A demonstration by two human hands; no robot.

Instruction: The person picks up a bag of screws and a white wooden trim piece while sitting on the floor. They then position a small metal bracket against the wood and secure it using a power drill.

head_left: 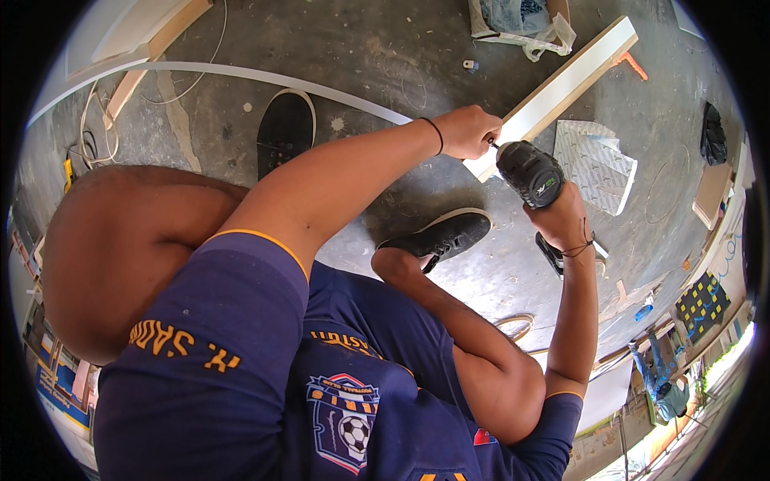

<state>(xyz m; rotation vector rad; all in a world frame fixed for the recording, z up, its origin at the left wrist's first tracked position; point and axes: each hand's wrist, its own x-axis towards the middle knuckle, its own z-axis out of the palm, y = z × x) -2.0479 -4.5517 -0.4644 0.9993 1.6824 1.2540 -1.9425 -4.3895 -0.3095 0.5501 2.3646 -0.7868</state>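
Note:
My right hand (561, 216) is wrapped round the grip of a black cordless drill (529, 174), whose front end points toward my left hand. My left hand (473, 132) has its fingers curled together at the drill's tip, over the near end of a white-faced wooden board (561, 84). Whatever is between those fingers is hidden. A long thin pale strip (281, 80) curves in from the left and passes out of sight behind my left wrist; whether the hand touches it, I cannot tell.
On the concrete floor, a crumpled printed sheet (593, 160) lies right of the board. A box with plastic bags (521, 20) stands at the far side, and an orange piece (634, 66) sits by the board's far end. Cables (100, 128) loop at left. Another person (666, 385) is at lower right.

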